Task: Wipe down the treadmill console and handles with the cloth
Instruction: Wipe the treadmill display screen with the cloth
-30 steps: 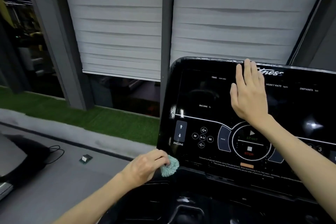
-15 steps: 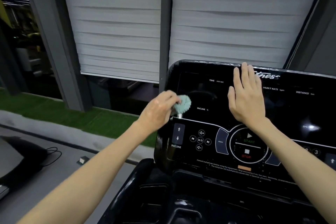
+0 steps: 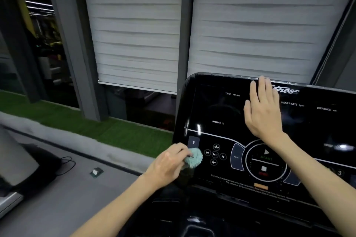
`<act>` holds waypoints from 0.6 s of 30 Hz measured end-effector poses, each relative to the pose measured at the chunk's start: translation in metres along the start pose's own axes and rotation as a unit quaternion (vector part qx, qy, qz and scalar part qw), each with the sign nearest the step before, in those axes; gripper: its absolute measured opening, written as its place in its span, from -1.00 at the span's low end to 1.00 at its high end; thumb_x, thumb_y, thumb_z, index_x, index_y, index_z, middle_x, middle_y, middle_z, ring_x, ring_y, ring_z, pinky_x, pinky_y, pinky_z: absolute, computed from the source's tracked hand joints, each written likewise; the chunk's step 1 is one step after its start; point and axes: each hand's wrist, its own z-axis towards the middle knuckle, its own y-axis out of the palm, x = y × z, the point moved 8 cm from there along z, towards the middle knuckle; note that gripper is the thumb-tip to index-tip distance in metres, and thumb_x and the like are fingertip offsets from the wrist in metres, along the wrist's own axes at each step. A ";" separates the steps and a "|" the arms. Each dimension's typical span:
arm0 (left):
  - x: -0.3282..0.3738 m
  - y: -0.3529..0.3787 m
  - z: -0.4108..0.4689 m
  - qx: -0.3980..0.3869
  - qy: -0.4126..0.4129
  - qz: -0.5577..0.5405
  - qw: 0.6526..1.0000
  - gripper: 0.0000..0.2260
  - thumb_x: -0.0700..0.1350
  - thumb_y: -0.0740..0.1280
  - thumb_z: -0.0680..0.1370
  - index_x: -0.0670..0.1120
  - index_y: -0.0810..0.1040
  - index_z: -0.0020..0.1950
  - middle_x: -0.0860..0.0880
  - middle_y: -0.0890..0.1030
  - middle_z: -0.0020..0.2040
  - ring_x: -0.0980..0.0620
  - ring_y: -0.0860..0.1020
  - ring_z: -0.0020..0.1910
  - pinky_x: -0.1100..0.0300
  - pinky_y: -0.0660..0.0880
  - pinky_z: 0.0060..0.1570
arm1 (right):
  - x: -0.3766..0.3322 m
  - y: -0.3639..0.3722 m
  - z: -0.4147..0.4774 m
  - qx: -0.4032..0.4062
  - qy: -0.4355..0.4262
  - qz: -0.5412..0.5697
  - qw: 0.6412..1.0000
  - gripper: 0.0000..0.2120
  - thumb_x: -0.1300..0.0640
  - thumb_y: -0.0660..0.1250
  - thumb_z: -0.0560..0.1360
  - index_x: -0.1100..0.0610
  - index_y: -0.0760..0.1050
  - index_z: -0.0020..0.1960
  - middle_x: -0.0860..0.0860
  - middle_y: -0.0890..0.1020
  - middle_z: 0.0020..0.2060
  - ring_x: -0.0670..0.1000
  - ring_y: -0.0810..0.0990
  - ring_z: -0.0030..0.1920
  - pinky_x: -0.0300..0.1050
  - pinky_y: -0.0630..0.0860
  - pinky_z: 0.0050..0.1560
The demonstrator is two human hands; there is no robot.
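**Current state.** The left grip (image 3: 169,163) (the person's left hand) has its fingers curled tightly round a bunched teal cloth (image 3: 194,158). The cloth is pressed against the lower left corner of the glossy black console (image 3: 221,109), just below the incline up-arrow key (image 3: 193,142) and just beside the media keys (image 3: 215,154). The right grip (image 3: 264,109) lies flat on the upper display area with its fingers straight and together, holding nothing. Its fingertips reach the console's top edge.

**Hazards.**
1. Unintended key activation. The cloth is working inside the key zone. Pressure on the incline key, or a sweep rightward over the START key (image 3: 266,158), could trigger a command if the unit is powered. The display looks dark, but its power state cannot be confirmed.
2. Re-soiling. The bare right palm on the glossy panel will probably leave prints that need a further pass.
3. Missed bands. The cloth is bunched small, so each stroke covers little. Streaks are likely between passes.
4. The handles cannot be made out in this view and probably remain to be done.

**Legible markings.**
- Display and key labels: "TIME min:sec", "INCLINE %", "HEART RATE bpm", "DISTANCE" (unit too small to read), "PROG", "START", and a "3" near the right edge.
- Brand lettering: it ends in "tness", and the start is covered by the right grip.
- Fine print along the bottom: it begins "Consult a physician before using the equipment", and the rest is blurred.
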 end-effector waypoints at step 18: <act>0.048 -0.089 0.142 0.294 -0.183 -0.180 0.921 -0.68 -0.22 0.50 0.44 0.02 0.61 0.15 0.11 0.63 0.07 0.15 0.59 -0.01 0.34 0.55 0.00 | -0.044 -0.039 0.031 -0.141 0.209 0.612 0.750 -0.88 0.10 0.37 0.49 0.05 0.61 0.01 0.02 0.71 -0.21 -0.04 0.67 -0.24 -0.12 0.54 -0.27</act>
